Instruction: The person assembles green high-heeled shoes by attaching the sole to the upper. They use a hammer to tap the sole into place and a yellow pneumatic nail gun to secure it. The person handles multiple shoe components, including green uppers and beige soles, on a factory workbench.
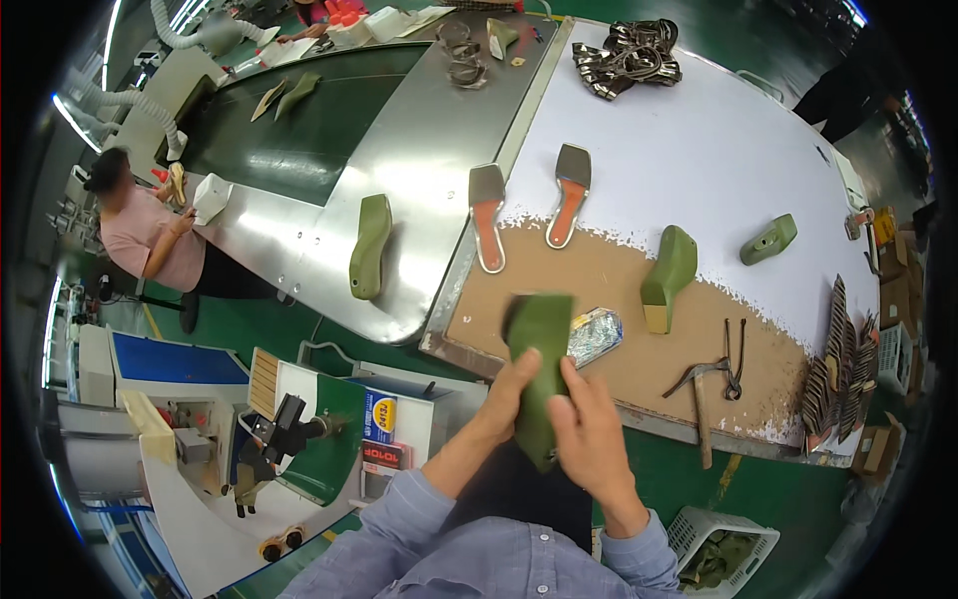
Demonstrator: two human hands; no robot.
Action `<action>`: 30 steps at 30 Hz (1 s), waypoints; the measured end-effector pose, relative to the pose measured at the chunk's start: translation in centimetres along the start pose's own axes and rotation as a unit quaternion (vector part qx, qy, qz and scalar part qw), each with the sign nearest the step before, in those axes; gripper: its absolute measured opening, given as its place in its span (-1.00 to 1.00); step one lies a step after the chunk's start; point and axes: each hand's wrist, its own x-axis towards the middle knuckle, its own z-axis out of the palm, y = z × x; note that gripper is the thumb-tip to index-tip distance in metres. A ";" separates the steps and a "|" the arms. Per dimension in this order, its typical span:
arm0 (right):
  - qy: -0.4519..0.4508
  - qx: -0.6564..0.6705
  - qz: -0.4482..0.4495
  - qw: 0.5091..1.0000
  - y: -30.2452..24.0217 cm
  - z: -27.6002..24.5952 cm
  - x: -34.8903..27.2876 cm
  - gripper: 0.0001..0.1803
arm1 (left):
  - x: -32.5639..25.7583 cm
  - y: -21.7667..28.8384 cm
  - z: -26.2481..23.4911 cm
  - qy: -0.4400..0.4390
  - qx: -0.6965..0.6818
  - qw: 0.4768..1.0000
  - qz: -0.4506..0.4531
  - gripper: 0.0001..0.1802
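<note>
Head view: green shoe last (pixel 540 379), slightly blurred, apparently gripped between both hands' fingers (pixel 571 407).

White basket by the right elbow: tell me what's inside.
The white basket holds a heap of dark olive pieces, too small to identify. Anything beneath that heap is covered.

- A shoe factory floor: green shoe lasts (pixel 371 246) and insoles (pixel 570 196) lie on the table (pixel 699 150) beyond the hands.
- A conveyor belt (pixel 299 120), pincers (pixel 735 357) and a hammer (pixel 699 399) stand around.

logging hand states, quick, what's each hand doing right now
Left hand: closed on the green shoe last, gripping its left side.
Right hand: closed on the same shoe last, fingers wrapped over its right side.
</note>
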 end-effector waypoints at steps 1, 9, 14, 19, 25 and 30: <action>0.035 0.029 0.011 0.999 0.8 0.4 -0.7 -0.15 | -0.5 -0.1 -0.2 -0.021 -0.089 0.996 0.000 -0.16; 0.014 0.320 0.075 0.944 9.0 3.3 -6.7 -0.05 | 0.2 -2.5 0.7 -0.072 -0.028 0.997 0.029 -0.23; 0.190 -0.037 -0.069 0.979 11.8 1.7 -5.4 -0.20 | 3.2 -0.3 1.8 -0.086 -0.065 0.975 0.195 -0.31; 0.156 -0.082 -0.073 0.982 15.9 5.3 -6.1 -0.30 | 2.9 -6.0 -4.7 0.112 -0.021 0.984 0.136 -0.52; 0.160 -0.154 -0.148 0.964 17.5 9.2 -6.7 -0.34 | -2.7 -8.0 -11.3 0.183 0.069 0.975 0.107 -0.56; 0.142 -0.153 -0.142 0.968 18.8 9.5 -7.2 -0.31 | 4.0 -2.8 -3.9 0.017 0.593 0.739 0.319 -0.63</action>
